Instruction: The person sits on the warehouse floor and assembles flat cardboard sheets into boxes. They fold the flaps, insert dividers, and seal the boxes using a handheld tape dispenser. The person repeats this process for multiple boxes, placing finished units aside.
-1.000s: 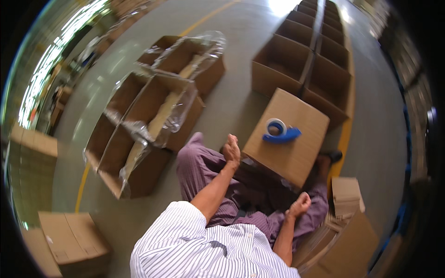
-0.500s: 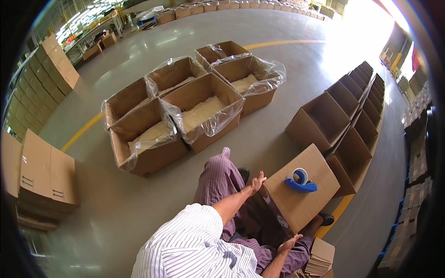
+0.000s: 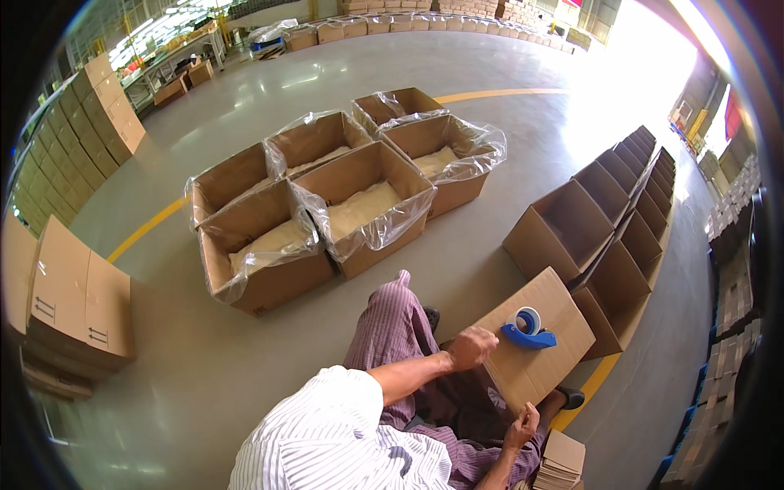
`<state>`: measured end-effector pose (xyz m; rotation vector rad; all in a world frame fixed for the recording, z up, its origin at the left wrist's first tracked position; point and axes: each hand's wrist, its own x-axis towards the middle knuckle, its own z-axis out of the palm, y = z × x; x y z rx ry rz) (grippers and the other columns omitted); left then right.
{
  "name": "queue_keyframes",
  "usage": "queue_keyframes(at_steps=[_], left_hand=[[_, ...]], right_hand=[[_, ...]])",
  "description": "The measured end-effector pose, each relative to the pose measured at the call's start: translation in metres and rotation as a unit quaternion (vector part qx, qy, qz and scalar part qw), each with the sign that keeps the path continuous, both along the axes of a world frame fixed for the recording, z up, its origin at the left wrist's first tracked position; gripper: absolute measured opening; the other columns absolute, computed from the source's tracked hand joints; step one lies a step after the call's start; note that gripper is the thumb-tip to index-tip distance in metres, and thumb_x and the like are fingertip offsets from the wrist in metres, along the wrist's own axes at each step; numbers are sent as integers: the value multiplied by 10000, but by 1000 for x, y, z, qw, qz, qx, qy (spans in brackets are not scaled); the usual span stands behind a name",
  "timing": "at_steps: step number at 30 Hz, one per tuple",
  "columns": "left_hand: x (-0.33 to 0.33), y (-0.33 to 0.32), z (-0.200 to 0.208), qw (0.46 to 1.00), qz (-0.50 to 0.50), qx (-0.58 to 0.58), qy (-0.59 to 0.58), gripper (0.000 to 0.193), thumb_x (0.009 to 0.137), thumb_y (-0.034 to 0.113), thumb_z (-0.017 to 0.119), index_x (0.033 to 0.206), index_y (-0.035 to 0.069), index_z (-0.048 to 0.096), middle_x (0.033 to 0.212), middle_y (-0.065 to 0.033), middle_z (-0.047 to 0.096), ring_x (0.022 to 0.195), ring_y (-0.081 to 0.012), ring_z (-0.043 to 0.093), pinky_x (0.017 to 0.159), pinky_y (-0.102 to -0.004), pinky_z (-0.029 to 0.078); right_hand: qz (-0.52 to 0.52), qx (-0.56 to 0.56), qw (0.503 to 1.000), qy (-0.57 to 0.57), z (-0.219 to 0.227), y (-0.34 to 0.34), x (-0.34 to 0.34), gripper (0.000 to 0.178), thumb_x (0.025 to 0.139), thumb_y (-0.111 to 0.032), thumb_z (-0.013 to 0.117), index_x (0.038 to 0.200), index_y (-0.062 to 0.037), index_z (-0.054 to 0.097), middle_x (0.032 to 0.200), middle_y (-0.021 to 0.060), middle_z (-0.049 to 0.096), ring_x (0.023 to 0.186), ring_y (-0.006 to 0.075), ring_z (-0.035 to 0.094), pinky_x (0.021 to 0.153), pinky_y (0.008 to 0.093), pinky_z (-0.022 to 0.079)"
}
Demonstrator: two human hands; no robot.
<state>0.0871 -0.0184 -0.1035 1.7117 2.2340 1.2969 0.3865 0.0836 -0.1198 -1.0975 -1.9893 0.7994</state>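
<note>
A closed cardboard box (image 3: 543,371) stands in front of me, between my legs. On its top lies a blue tape dispenser (image 3: 529,336) with a roll in it. At the box's left edge is my left hand (image 3: 474,348), slightly blurred, its fingers curled in and closed just short of the dispenser. My right hand (image 3: 523,426) is at the near corner of the box, its fingers bent and drawn together. What either hand holds, if anything, is hidden. Neither hand touches the dispenser.
Open boxes with clear plastic liners (image 3: 359,214), some showing pale contents, stand ahead. Two rows of open empty boxes (image 3: 563,227) run off to the right. Flat cardboard pieces (image 3: 562,459) lie stacked by my right leg. Folded cartons (image 3: 82,294) stand at left.
My left hand has gone from stretched fingers at the box's side to curled fingers over its edge, nearer the dispenser. My right hand's open fingers have bent in. The view has tilted up slightly.
</note>
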Motion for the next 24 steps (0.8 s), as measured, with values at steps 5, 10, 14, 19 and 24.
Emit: queue_keyframes(at_steps=[5,10,14,19,24], left_hand=[[32,30,-11,976,-167,-66,123,346,905,200,518,1176,8,616,1331,-192,572,1295,-340,493,1115,-429,360],[32,52,-18,931,-245,-213,165,467,948,233,474,1360,13,479,1530,-146,372,1442,-312,299,1187,-439,229],[25,44,-30,915,-260,-261,167,569,969,254,464,1475,23,343,1587,-154,251,1483,-294,199,1212,-443,149],[23,35,-25,911,-270,-254,182,603,978,292,479,1493,35,299,1603,-147,203,1487,-290,183,1208,-457,156],[17,29,-45,926,-279,-165,197,667,943,318,548,1492,36,295,1592,-158,223,1486,-290,186,1205,-465,158]], right_hand=[[166,82,978,-98,20,19,-42,177,855,-76,645,1019,-12,666,1044,155,660,1021,315,612,916,397,488],[205,115,965,-114,16,25,-61,181,769,-69,713,948,-48,687,991,125,658,939,312,599,862,400,478],[201,106,971,-73,12,21,-64,194,737,-67,747,921,-64,688,962,109,649,921,304,583,846,403,464],[196,92,972,-96,9,18,-56,273,698,-87,786,951,-70,684,993,111,634,972,317,567,875,417,455],[208,126,963,-116,11,14,-55,372,660,-112,816,1000,-75,669,1059,112,614,1028,323,552,908,429,445]])
